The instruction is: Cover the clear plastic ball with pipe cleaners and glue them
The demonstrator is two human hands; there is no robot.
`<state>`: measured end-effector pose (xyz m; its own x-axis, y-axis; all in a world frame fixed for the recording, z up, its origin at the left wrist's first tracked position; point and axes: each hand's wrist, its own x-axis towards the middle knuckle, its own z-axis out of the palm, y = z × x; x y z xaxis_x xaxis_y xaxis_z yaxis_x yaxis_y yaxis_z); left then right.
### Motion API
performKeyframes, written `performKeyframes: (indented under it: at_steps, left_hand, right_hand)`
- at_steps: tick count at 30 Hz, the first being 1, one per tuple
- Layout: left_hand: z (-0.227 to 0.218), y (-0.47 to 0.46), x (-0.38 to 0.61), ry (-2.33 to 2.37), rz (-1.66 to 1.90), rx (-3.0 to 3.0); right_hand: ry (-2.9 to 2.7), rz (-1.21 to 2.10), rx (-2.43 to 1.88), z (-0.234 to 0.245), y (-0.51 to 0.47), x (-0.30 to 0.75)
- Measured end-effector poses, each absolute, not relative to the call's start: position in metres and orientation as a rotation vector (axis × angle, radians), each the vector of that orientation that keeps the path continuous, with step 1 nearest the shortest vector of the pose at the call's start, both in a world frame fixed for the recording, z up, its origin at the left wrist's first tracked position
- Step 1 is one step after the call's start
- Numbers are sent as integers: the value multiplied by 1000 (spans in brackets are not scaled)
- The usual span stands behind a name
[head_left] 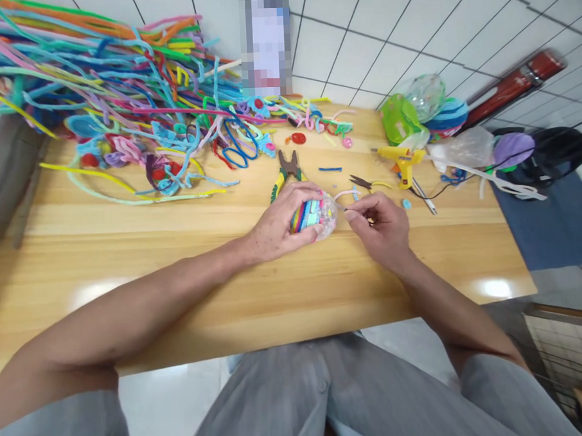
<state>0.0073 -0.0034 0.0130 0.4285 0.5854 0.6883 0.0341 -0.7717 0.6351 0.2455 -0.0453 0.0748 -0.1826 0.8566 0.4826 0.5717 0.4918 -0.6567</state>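
Note:
My left hand [276,225] is wrapped round a clear ball [327,219] banded with rows of coloured pipe cleaner, keeping it just above or on the wooden table. Thumb and fingertips of my right hand [383,230] are pinched together close to the ball's right side. Something thin and small seems to be between them, too blurred to name. A pale pink piece of pipe cleaner [344,194] curves just beyond the ball. Green-and-yellow pliers [288,163] lie behind my left hand, and small dark-jawed pliers [361,181] with yellow handles lie behind my right.
A heap of coloured pipe cleaners [121,90] covers the table's back left. At the back stands a blurred-out phone-like screen [267,45]. To the right lie a yellow glue gun [403,162], a pen [425,196], a green ball [400,120] and a striped ball [448,116].

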Motion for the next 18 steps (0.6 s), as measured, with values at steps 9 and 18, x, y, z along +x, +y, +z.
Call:
performKeyframes:
  at_steps: [9,18]
  left_hand:
    - [13,-5,7,543,1329,2154]
    - [12,-5,6,550,1346,2155]
  right_hand:
    - [-1785,510,-1282,66,-66,239]
    - [-1817,452,-1278,64,-67,225]
